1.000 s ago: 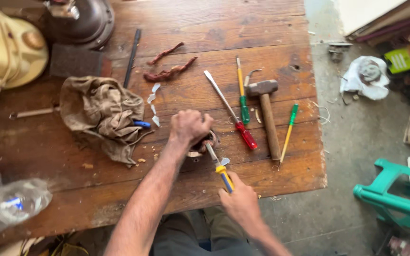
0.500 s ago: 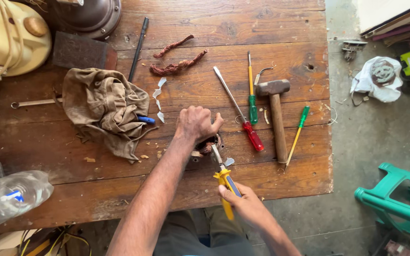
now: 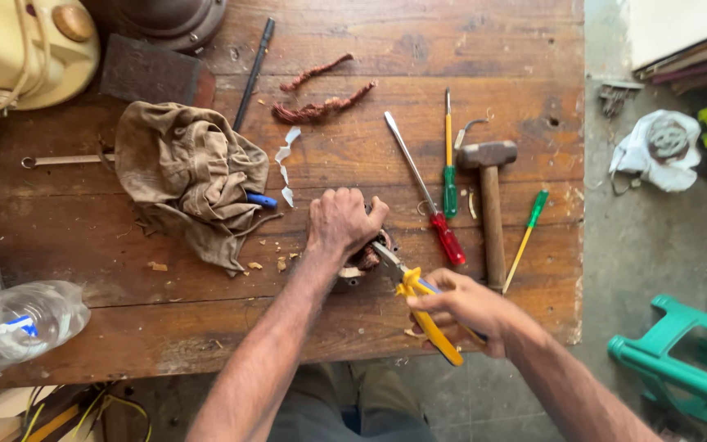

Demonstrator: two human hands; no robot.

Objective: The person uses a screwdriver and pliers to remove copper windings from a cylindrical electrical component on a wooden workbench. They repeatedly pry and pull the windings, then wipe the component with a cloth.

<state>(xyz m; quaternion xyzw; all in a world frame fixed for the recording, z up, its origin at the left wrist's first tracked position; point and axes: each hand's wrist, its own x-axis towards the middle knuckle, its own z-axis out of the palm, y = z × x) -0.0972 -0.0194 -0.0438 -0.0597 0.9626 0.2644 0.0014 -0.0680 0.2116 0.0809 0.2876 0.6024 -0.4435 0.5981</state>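
Note:
My left hand (image 3: 339, 224) presses down on a small round metal part with copper windings (image 3: 364, 262) near the front of the wooden table (image 3: 206, 327), covering most of it. My right hand (image 3: 461, 306) grips yellow-handled pliers (image 3: 423, 307), whose jaws reach into the part just below my left thumb.
To the right lie a red-handled screwdriver (image 3: 435, 213), a green and yellow screwdriver (image 3: 448, 164), a hammer (image 3: 489, 205) and a thin green screwdriver (image 3: 527, 237). A crumpled brown rag (image 3: 186, 176), copper wire bundles (image 3: 321, 105), a plastic bottle (image 3: 18, 327), a green stool (image 3: 689, 368).
The view has drawn closer. My right hand with the pliers has shifted slightly right and the jaws stay at the part under my left hand.

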